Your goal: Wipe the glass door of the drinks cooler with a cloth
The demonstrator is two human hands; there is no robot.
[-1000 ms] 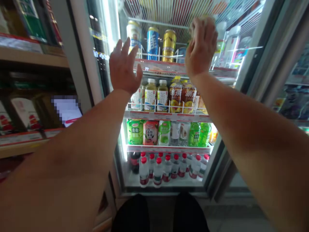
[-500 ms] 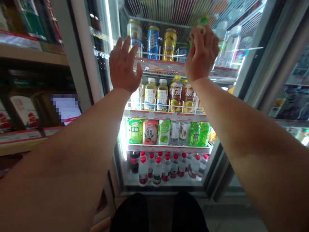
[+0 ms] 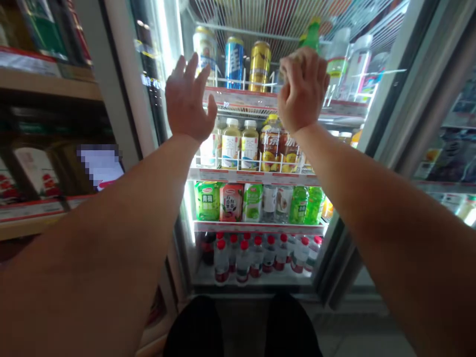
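My left hand (image 3: 189, 99) is raised with its fingers spread and nothing in it, in front of the left side of the drinks fridge, near a pale can (image 3: 205, 47). Whether its palm touches the glass I cannot tell. My right hand (image 3: 303, 89) is closed, its fingers curled in front of the upper shelf; what they hold, if anything, is hidden. Just above its knuckles shows a green bottle (image 3: 313, 34). A blue can (image 3: 234, 62) and a gold can (image 3: 260, 67) stand between the two hands.
Below are shelves with tea bottles (image 3: 231, 144), a green carton (image 3: 207, 201) and several red-capped water bottles (image 3: 243, 260). Clear bottles (image 3: 339, 59) stand right of my right hand. A stocked shelf (image 3: 37, 87) lies left; a metal door frame (image 3: 420, 94) rises right.
My right hand has moved slightly left and down, showing more of the green bottle behind it. My left hand stays nearly in place, still spread.
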